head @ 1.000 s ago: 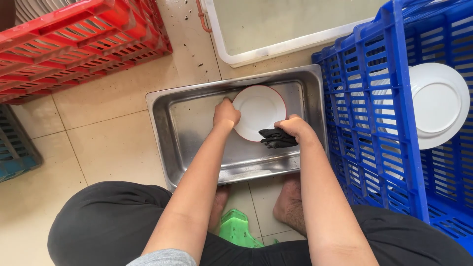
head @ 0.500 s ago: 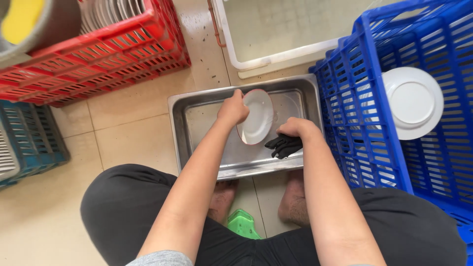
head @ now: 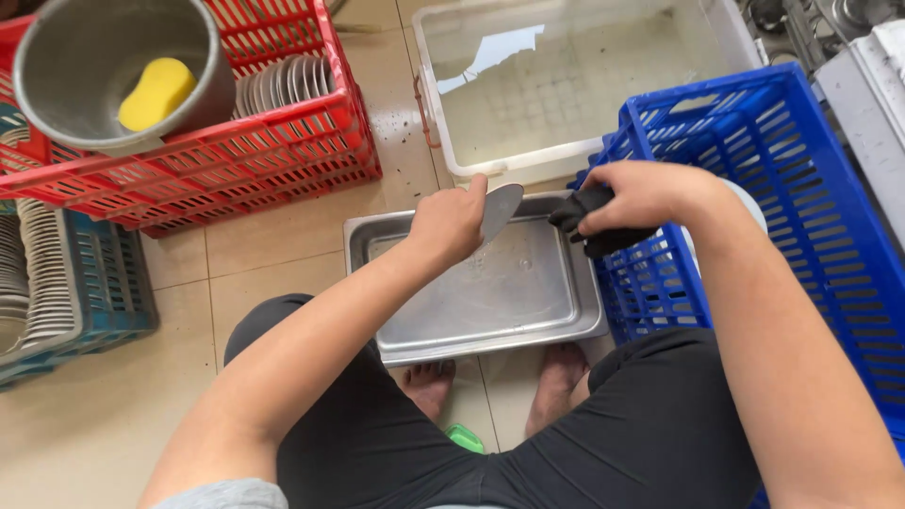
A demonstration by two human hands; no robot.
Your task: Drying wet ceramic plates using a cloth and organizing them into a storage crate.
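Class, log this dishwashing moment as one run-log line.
left hand: holds white plate | right hand: holds black cloth | below: steel tray

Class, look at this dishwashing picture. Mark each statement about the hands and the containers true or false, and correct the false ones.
1. The left hand holds a white plate over the metal tray. True.
2. The right hand is empty. False: it grips a dark cloth.
3. A yellow sponge lies in the metal pot. True.
4. The pot sits in the blue crate. False: it rests on the red crate.
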